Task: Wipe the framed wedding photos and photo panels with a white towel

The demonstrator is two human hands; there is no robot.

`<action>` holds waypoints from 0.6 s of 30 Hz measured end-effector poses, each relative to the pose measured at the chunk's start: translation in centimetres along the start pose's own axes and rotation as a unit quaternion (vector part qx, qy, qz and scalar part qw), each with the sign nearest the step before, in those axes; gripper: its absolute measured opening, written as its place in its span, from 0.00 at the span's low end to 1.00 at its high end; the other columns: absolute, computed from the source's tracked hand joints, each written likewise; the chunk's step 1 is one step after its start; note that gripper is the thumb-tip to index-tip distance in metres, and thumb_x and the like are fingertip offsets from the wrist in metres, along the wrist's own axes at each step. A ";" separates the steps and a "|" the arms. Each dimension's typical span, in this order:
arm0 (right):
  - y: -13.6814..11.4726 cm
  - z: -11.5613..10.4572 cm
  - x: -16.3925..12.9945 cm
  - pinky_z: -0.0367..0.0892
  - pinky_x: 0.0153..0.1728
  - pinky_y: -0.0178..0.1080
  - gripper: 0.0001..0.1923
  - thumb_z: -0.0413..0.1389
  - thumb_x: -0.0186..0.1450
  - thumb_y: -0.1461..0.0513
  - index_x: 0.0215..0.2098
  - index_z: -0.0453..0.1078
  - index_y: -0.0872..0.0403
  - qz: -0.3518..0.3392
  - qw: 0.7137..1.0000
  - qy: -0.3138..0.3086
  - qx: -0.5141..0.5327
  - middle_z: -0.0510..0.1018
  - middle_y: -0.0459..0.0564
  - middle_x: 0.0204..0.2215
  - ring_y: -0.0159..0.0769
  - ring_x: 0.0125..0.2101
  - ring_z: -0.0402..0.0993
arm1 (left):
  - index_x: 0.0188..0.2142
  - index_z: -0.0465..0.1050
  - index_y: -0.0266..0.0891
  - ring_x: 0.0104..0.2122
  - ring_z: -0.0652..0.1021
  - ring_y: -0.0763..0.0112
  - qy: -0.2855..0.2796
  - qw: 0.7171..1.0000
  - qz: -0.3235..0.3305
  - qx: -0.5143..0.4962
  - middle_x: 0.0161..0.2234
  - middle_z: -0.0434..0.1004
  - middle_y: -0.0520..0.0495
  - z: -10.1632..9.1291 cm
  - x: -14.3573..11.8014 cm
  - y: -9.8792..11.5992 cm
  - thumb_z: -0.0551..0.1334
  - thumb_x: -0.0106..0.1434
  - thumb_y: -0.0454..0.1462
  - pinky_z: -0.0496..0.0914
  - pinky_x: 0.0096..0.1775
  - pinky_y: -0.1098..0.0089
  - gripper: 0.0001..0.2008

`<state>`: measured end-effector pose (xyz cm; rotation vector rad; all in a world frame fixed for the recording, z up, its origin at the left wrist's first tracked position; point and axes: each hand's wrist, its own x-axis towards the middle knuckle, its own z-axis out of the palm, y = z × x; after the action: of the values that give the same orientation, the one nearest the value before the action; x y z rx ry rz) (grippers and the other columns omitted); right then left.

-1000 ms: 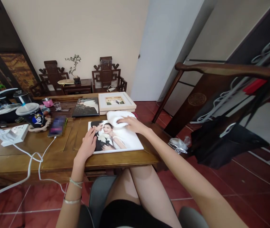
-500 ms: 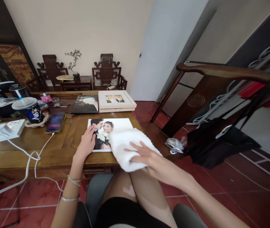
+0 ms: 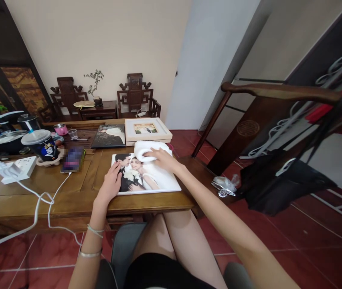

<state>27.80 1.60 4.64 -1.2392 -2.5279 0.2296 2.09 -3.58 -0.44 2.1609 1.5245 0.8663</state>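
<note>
White terry cloth (image 3: 149, 149), bunched into a thick pad, lies on the far edge of the photo album (image 3: 155, 180), over its upper right part. The right hand (image 3: 161, 157) presses flat on top of this cloth with fingers spread, not curled round it. The album lies flat near the front edge of the wooden table (image 3: 23, 196), toward that table's right end, its cover showing a wedding portrait of two people. The left hand (image 3: 110, 184) rests open on the album's left edge, fingers laid across the cover, palm partly on the table; two thin bracelets sit on that wrist. Both hands are well apart, one at each side of the album.

Just behind the album, at the table's far right corner, stands a cream framed box (image 3: 146, 130) with a small photograph set in its lid, and beside it on the left lies a dark album (image 3: 109, 136). Further left along the table are a phone (image 3: 72, 159) on a white cable, a white power strip (image 3: 17, 168) and a lidded cup (image 3: 41, 145) with a straw
</note>
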 end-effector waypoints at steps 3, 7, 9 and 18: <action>-1.6 0.5 -0.9 0.49 0.57 0.65 0.36 0.42 0.50 0.79 0.54 0.68 0.55 0.004 1.000 -0.001 -0.014 0.74 0.56 0.52 0.51 0.61 0.56 | 0.62 0.59 0.36 0.65 0.56 0.60 0.007 1.000 -0.004 0.004 0.64 0.55 0.38 0.2 0.1 -0.1 0.46 0.67 0.36 0.54 0.62 0.52 0.24; -5.7 0.7 -5.9 0.45 0.59 0.64 0.38 0.42 0.48 0.79 0.55 0.67 0.54 -0.023 0.999 -0.032 -0.027 0.70 0.58 0.55 0.50 0.64 0.49 | 0.61 0.58 0.36 0.65 0.56 0.61 0.012 1.000 -0.005 0.007 0.65 0.55 0.38 0.5 0.1 -0.2 0.46 0.67 0.35 0.53 0.62 0.53 0.24; -7.9 0.3 -8.7 0.44 0.60 0.63 0.40 0.42 0.46 0.79 0.54 0.67 0.52 -0.041 0.997 -0.058 -0.010 0.65 0.55 0.60 0.49 0.65 0.46 | 0.61 0.58 0.35 0.65 0.56 0.61 0.015 1.000 -0.005 0.005 0.65 0.55 0.38 0.7 0.1 -0.2 0.46 0.67 0.35 0.53 0.62 0.53 0.24; -8.5 -0.2 -7.6 0.46 0.61 0.57 0.39 0.42 0.47 0.79 0.53 0.68 0.51 -0.058 0.995 -0.084 0.012 0.68 0.51 0.58 0.45 0.64 0.49 | 0.62 0.58 0.36 0.64 0.57 0.61 0.023 1.000 0.020 -0.002 0.64 0.56 0.39 0.9 0.1 -0.8 0.44 0.67 0.33 0.53 0.62 0.51 0.24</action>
<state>25.92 -9.67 5.59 -1.1005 -2.7200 0.3499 2.13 -3.12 -1.62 2.1896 1.5050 0.9373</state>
